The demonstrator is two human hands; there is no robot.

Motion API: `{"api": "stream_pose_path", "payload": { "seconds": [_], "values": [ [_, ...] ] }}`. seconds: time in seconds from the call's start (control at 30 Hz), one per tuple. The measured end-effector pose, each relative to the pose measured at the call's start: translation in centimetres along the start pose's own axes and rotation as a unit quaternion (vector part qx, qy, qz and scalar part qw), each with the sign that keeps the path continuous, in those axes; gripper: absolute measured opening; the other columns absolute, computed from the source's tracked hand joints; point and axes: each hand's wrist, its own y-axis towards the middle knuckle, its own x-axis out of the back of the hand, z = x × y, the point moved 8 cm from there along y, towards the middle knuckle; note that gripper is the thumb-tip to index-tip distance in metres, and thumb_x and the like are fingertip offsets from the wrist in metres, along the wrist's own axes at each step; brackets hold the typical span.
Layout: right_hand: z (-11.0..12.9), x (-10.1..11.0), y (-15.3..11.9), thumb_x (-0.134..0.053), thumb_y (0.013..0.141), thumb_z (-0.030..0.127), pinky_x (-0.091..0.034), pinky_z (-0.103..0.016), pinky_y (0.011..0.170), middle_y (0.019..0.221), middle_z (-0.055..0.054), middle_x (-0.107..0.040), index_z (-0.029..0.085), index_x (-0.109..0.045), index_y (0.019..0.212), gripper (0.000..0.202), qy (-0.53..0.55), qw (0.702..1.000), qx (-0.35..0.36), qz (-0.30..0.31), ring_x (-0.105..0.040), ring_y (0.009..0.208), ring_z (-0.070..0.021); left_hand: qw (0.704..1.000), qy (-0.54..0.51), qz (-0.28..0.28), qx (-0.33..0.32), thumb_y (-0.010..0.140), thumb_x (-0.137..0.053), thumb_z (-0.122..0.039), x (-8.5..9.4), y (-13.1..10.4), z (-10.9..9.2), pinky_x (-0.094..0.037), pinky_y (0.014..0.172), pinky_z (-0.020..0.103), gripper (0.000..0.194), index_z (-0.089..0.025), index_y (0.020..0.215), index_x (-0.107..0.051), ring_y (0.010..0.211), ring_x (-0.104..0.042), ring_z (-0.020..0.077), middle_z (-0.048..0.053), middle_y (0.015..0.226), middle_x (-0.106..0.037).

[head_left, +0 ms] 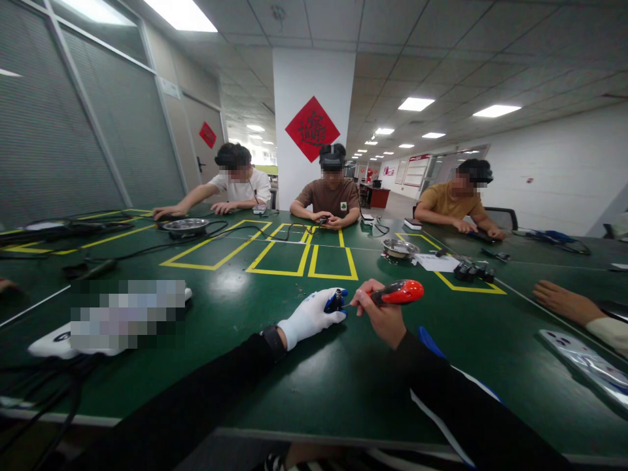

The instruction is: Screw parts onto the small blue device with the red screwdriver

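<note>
My left hand [314,315], in a white glove with blue fingertips, holds a small black part [336,301] with a metal tip just above the green table [235,373]. Close to its right, my bare right hand [380,315] is closed round the front of a screwdriver with a red and black handle [403,292]. The handle points right, and the thin shaft points left at the black part. Whether the shaft touches the part is too small to tell.
Three people sit across the table. A metal bowl [400,248], a white paper [438,262] and black parts [473,271] lie ahead right. Another person's hand [564,302] and a phone [586,360] are at right. White device [53,341] and cables at left.
</note>
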Motion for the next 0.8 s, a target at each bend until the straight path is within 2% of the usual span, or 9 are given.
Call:
{"api": "stream_pose_path", "payload": {
  "seconds": [0.53, 0.7, 0.8],
  "values": [
    [0.3, -0.3, -0.1, -0.052, 0.086, 0.033, -0.045, -0.026, 0.057, 0.061, 0.002, -0.055, 0.019, -0.055, 0.068, 0.023, -0.024, 0.999, 0.003, 0.023, -0.053, 0.052, -0.011, 1.0, 0.005, -0.006, -0.002, 0.073, -0.065, -0.038, 0.1, 0.0, -0.2, -0.046, 0.088, 0.034, 0.05, -0.018, 0.118, -0.057, 0.097, -0.06, 0.0222, 0.007, 0.109, -0.065],
    [0.4, -0.4, 0.0, -0.052, 0.086, 0.034, -0.045, -0.025, 0.054, 0.06, 0.002, -0.056, 0.02, -0.054, 0.067, 0.023, -0.02, 0.999, 0.001, 0.027, -0.054, 0.053, -0.0113, 1.0, -0.014, 0.025, 0.01, 0.079, -0.056, -0.043, -0.1, -0.1, -0.6, -0.048, 0.074, 0.029, 0.037, -0.017, 0.106, -0.061, 0.078, -0.061, 0.0178, 0.003, 0.087, -0.066],
    [0.3, -0.4, 0.0, -0.053, 0.085, 0.034, -0.045, -0.025, 0.054, 0.058, 0.002, -0.055, 0.02, -0.055, 0.067, 0.023, -0.026, 0.999, -0.002, 0.027, -0.053, 0.052, -0.0113, 0.999, -0.012, 0.033, 0.005, 0.08, -0.054, -0.044, 0.0, -0.2, -1.1, -0.046, 0.067, 0.027, 0.035, -0.017, 0.102, -0.061, 0.069, -0.059, 0.0153, 0.002, 0.084, -0.065]
  ]
}}
